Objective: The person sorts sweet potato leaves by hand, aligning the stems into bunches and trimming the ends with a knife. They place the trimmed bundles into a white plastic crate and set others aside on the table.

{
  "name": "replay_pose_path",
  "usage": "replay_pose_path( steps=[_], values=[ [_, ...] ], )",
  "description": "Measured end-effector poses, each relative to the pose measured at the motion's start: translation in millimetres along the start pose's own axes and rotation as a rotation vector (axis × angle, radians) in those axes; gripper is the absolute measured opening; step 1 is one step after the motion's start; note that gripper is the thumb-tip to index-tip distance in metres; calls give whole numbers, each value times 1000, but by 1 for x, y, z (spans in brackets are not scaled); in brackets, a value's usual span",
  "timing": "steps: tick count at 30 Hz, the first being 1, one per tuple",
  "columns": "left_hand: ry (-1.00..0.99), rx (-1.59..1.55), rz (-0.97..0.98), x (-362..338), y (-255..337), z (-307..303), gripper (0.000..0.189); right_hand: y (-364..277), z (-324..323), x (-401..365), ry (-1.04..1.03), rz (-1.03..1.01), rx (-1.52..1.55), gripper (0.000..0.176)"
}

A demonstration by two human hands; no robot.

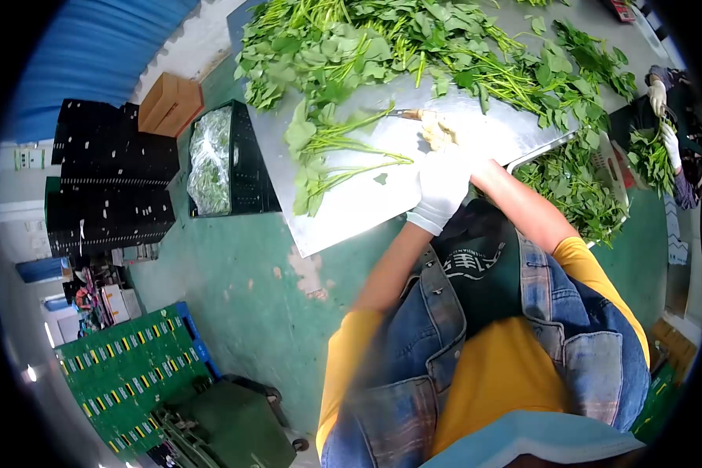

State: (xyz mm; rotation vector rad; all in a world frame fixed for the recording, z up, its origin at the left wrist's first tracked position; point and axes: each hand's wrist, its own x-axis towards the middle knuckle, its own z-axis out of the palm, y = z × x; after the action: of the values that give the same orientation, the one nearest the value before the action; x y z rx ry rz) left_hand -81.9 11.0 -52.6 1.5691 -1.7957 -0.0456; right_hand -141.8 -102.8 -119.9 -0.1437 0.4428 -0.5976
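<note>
My right hand [440, 134], in a stained glove, is closed round a small knife [407, 114] whose blade points left over the metal table [343, 226]. Just below it, my left hand [440, 187] wears a white glove; glare washes out its fingers, so their grip cannot be made out. Left of both hands lies a loose spread of leafy green stems [320, 144], their cut ends toward me. A single leaf piece [381, 179] rests on the bare metal. Beyond my hands, a large heap of leafy greens [398, 47] covers the far side of the table.
Right of the table, a crate of greens [565, 187] stands close to my arm. A black crate with a plastic-lined load [210, 160] sits on the floor at left, near a cardboard box [170, 105]. Another person's gloved hands [663, 117] hold greens at far right.
</note>
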Motion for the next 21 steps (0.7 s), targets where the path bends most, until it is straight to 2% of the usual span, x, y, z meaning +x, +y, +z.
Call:
replay_pose_path(
  steps=[1, 2, 3, 4, 5, 6, 8, 9, 10, 11, 12, 13, 14, 16, 17, 19, 20, 21],
  values=[
    [-47, 177, 98, -7, -14, 8, 18, 15, -8, 8, -310, 107, 170, 37],
    [-41, 188, 82, -13, -30, 8, 18, 28, -7, 9, -616, 219, 343, 37],
    [-84, 207, 7, -20, -48, 6, 18, 39, -7, 8, -616, 243, 342, 37],
    [-124, 223, -69, -22, -60, 1, 19, 50, 10, -4, -483, 192, 147, 36],
    [-271, 393, -139, -15, -68, -8, 17, 60, 33, -18, -358, 138, -52, 36],
    [-251, 409, -155, -16, -81, -6, 17, 68, 60, -29, -243, 76, -252, 36],
    [53, 442, -222, -39, -127, 15, 15, 83, 91, -40, -12, -72, -634, 35],
    [135, 528, -225, -49, -160, 42, 13, 81, 77, -37, -113, -209, -1120, 40],
    [139, 535, -238, -55, -158, 30, 13, 79, 84, -54, -248, -82, -881, 47],
    [314, 256, -379, -60, -155, 7, 16, 78, 92, -81, -370, 41, -639, 54],
    [498, -32, -504, -58, -155, -17, 19, 86, 71, -101, -233, -25, -1130, 67],
    [192, 276, -614, -49, -164, -45, 23, 70, 109, -145, -326, 166, -1367, 75],
    [-134, 578, -707, -51, -188, -57, 27, 63, 97, -166, -564, 72, -1489, 79],
    [-461, 520, -742, -25, -129, -120, 49, 51, 36, -192, -618, 147, -1790, 87],
    [-293, 564, -827, -37, -140, -114, 54, 35, 15, -209, -533, 326, -1840, 89],
    [-8, 661, -906, -57, -172, -105, 63, -2, -16, -247, -393, 442, -1928, 93],
    [100, 706, -910, -69, -191, -99, 67, -20, -11, -275, -298, 524, -1807, 93],
    [91, 809, -933, -66, -178, -106, 74, -31, -6, -302, -247, 615, -1598, 93]
  ],
)
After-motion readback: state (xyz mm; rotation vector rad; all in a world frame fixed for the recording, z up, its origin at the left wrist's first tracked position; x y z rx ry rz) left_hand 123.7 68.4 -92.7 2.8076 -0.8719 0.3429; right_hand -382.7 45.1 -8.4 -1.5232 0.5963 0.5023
